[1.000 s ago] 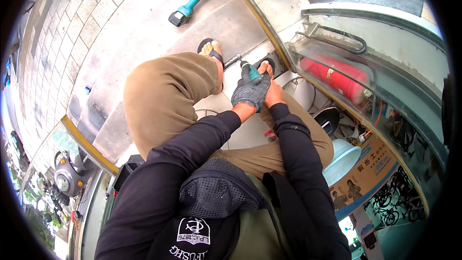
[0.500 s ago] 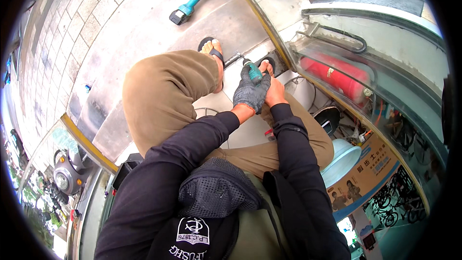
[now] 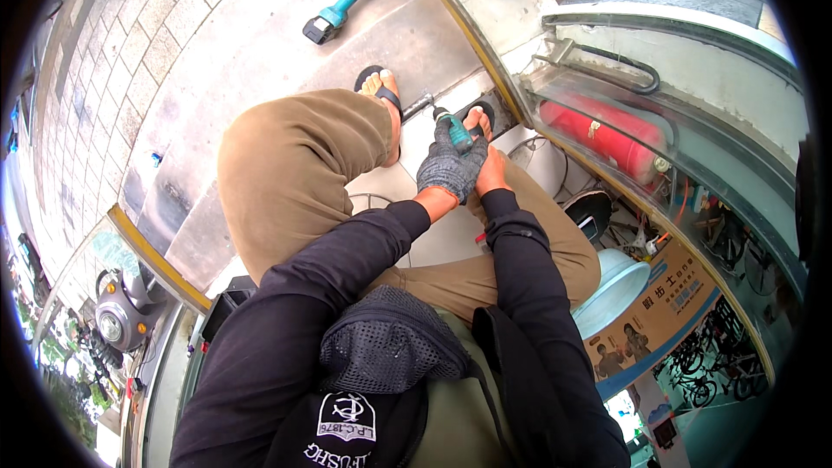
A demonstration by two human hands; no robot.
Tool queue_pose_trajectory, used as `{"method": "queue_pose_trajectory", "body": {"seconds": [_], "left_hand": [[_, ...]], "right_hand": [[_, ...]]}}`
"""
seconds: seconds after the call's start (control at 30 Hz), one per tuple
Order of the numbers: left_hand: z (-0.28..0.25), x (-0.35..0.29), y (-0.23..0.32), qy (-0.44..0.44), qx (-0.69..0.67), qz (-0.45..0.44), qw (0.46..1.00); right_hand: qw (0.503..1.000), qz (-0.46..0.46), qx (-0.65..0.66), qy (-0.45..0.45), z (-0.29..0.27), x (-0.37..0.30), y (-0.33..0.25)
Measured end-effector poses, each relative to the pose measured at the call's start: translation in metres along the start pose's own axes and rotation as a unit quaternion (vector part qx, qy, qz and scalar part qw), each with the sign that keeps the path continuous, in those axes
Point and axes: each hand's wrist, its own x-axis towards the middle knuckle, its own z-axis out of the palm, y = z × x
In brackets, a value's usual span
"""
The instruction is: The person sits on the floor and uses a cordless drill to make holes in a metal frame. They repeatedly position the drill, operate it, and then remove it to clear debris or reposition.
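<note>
A teal cordless drill (image 3: 459, 133) points away from me, its front end at the door threshold between my feet. Over its body lies my left hand (image 3: 447, 170), in a dark grey knit glove, with the fingers closed on it. Close against it on the right is my bare right hand (image 3: 492, 172), which seems wrapped round the drill's grip; its fingers are mostly hidden. Just ahead of the drill, a short metal piece (image 3: 419, 105) lies along the threshold beside my left sandal (image 3: 392, 97). My right sandal (image 3: 479, 113) is right next to the drill.
A teal angle grinder (image 3: 351, 0) lies on the step ahead. Yellow-edged glass doors (image 3: 468, 22) stand on both sides. To the right are a red cylinder (image 3: 602, 134) behind glass, a pale blue basin (image 3: 614, 290) and a cardboard box (image 3: 663, 321). Paving (image 3: 130, 52) spreads at the far left.
Almost nothing differs. Both hands and the drill have shifted very slightly to the left, still held together at the threshold.
</note>
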Motion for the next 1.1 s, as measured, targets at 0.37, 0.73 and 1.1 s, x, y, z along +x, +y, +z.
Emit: {"method": "queue_pose_trajectory", "body": {"seconds": [0.37, 0.73, 1.1], "left_hand": [[-0.021, -0.001, 0.019, -0.053, 0.07, -0.011, 0.996], [-0.024, -0.003, 0.035, -0.06, 0.157, 0.041, 0.985], [-0.023, 0.003, 0.037, -0.047, 0.182, 0.091, 0.978]], "right_hand": [[0.995, -0.001, 0.091, 0.037, 0.011, -0.006, -0.003], [0.985, 0.041, 0.162, 0.048, 0.018, -0.012, -0.013], [0.984, 0.028, 0.167, 0.047, 0.029, -0.005, -0.006]]}}
